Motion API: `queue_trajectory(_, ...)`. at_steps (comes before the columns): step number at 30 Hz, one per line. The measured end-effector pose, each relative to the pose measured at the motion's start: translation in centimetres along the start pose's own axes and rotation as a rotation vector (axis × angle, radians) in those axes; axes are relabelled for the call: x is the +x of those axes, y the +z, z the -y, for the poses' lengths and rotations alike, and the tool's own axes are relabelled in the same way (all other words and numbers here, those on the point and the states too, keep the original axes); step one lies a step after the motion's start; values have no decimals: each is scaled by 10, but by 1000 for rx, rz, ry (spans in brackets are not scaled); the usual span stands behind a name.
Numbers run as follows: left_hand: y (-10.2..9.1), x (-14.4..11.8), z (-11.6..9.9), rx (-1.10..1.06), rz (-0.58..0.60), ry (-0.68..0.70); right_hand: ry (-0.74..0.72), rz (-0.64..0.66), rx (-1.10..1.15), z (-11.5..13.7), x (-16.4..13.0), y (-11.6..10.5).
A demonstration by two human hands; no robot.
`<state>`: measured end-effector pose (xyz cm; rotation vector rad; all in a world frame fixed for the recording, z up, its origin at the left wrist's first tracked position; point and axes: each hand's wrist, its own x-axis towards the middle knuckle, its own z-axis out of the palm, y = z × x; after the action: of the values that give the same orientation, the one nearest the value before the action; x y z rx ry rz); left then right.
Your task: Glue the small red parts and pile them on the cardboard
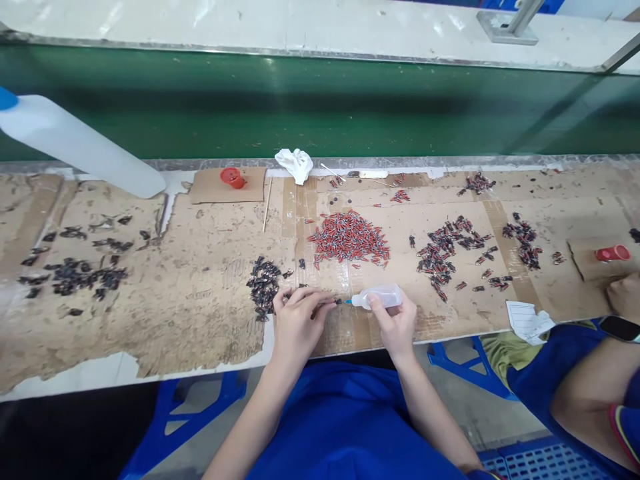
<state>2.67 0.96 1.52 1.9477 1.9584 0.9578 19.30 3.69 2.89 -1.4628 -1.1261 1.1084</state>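
Observation:
My left hand [299,319] pinches a small dark part between its fingertips, low over the worn cardboard mat [200,293]. My right hand [396,325] grips a small clear squeeze bottle [380,296] lying sideways, its blue nozzle pointing left and touching the pinched part. A heap of small dark parts [264,283] lies just left of my left hand. Beyond my hands sits a pile of red-and-grey parts [349,238].
More dark-and-red parts [445,250] lie scattered to the right, dark bits [75,273] to the left. A red cap [232,177], a white rag [295,163] and a large white bottle [75,143] sit farther back. A co-worker's hand [624,297] rests at right near another red cap [613,253].

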Motion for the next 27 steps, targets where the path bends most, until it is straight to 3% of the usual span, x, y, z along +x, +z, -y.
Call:
queue_trajectory(12, -1, 1, -4, 52, 1, 4, 28, 34, -31, 3, 2, 1)
queue_trajectory(27, 2, -1, -6, 48, 10, -11, -14, -131, 126, -3, 3, -2)
